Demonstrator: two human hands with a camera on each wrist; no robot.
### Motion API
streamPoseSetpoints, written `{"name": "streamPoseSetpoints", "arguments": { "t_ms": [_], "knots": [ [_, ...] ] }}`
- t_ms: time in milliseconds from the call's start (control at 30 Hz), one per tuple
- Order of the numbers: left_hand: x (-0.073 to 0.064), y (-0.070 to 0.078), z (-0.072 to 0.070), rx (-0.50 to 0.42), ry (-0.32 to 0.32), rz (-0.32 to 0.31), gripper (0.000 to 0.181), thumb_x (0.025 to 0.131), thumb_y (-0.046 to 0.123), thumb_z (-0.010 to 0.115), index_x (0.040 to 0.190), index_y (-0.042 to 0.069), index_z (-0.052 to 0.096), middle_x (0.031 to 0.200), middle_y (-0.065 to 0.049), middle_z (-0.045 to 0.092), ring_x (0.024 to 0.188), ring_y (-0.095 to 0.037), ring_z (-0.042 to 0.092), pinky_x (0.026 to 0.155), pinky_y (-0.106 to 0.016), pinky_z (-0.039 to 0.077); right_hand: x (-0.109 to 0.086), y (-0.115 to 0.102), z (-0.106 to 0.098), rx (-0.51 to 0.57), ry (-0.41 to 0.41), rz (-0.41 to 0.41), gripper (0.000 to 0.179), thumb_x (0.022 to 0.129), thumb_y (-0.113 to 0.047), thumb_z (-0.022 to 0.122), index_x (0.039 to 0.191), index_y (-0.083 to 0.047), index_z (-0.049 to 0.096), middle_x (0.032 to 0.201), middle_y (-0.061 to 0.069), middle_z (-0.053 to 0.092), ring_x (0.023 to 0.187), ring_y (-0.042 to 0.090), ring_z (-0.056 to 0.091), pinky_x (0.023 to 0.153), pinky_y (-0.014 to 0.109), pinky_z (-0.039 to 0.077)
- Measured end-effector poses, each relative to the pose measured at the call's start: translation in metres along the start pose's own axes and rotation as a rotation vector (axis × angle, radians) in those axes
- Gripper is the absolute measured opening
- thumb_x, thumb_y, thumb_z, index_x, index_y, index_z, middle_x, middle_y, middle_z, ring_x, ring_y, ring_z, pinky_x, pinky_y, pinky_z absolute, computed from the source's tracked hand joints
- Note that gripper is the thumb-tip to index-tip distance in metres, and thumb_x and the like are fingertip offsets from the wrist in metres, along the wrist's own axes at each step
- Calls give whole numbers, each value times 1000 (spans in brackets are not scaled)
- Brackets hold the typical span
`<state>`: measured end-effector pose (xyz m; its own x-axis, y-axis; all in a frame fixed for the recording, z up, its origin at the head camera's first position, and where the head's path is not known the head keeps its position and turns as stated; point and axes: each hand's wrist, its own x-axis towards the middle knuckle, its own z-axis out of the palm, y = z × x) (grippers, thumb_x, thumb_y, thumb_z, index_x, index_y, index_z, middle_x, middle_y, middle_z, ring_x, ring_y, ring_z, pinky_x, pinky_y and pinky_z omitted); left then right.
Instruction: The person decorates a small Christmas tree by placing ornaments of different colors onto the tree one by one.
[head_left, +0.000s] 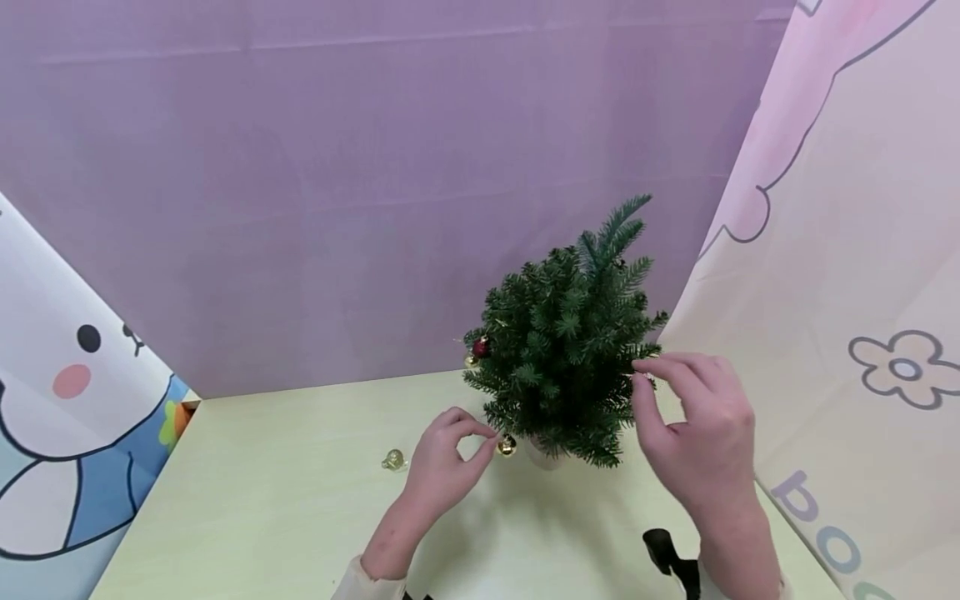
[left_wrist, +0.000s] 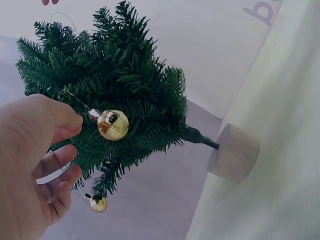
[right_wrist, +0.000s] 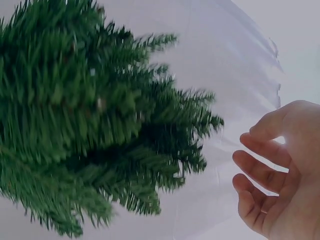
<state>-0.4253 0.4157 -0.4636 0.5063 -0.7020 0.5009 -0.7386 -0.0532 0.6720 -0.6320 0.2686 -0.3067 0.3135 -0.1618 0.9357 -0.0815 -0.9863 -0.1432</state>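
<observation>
A small green artificial Christmas tree [head_left: 562, 350] stands on a round pale base [left_wrist: 234, 152]. At its lower left hangs a shiny gold bauble [left_wrist: 113, 125], its thin cord running up into the branches. My left hand [head_left: 450, 458] has its thumb and index fingertips right beside the bauble's cap, the other fingers loosely bent. At the tree's right side is my right hand [head_left: 697, 425], thumb and index fingertips close together near the branch tips. A fine thread [left_wrist: 65, 17] curves near these fingertips; I cannot tell whether they pinch it.
A dark red bauble [head_left: 481, 347] and a smaller gold one [head_left: 472, 361] hang on the tree's left side. A glittery gold bauble [head_left: 393, 459] lies on the pale table [head_left: 285, 492]. Purple cloth [head_left: 300, 208] stands behind; printed panels flank both sides.
</observation>
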Motion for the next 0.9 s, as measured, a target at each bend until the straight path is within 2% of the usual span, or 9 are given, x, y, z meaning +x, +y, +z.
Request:
{"name": "streamPoseSetpoints", "arguments": {
  "t_ms": [100,233,333,433,567,667,833,900],
  "knots": [
    [-5,-7,-2,-8,-8,-25,4,85,23,75,88,25,75,86,19,55,74,-2,51,60,-26,46,3,8,-3,1,21,16,25,84,-18,59,84,2,74,85,14,67,75,33,54,68,32,36],
    [-12,-20,-6,-20,-19,-66,9,85,20,76,88,29,74,85,19,57,70,-3,51,52,-23,43,7,16,-7,12,23,41,25,84,-19,61,85,2,73,87,15,67,80,35,54,75,24,34],
    [-17,-31,-10,-27,-15,-87,12,84,18,76,87,29,73,84,19,58,73,-3,53,54,-24,44,10,21,-10,35,16,58,24,83,-20,63,87,2,73,91,16,67,85,36,55,79,21,33],
    [-23,-45,-15,-25,-12,-121,13,84,17,77,86,29,73,83,21,58,75,-3,55,58,-24,46,13,27,-11,44,8,84,24,83,-19,65,90,2,73,96,16,67,92,37,55,83,23,33],
    [-33,-66,-20,-14,-7,-167,16,83,16,77,85,31,73,81,21,59,77,-2,56,63,-26,47,16,37,-11,42,-10,163,23,80,-13,69,98,1,72,107,16,66,103,38,55,87,27,34],
    [-39,-80,-23,-4,4,-179,17,83,14,77,83,31,72,80,20,59,77,-4,57,66,-29,49,18,43,-11,45,-44,241,30,79,-8,71,108,0,70,116,15,63,108,35,54,89,26,33],
    [-48,-101,-33,-17,6,-238,14,82,11,77,85,24,74,80,16,60,81,-17,61,73,-38,51,22,54,-9,78,-143,393,38,85,-10,70,122,-2,63,124,11,58,113,22,49,90,22,31],
    [-52,-108,-37,-19,4,-263,12,82,9,77,86,21,75,81,15,61,82,-20,61,74,-41,51,23,61,-7,104,-191,456,40,89,-13,67,128,-3,59,129,12,55,118,22,46,95,27,32]
  ]
}}
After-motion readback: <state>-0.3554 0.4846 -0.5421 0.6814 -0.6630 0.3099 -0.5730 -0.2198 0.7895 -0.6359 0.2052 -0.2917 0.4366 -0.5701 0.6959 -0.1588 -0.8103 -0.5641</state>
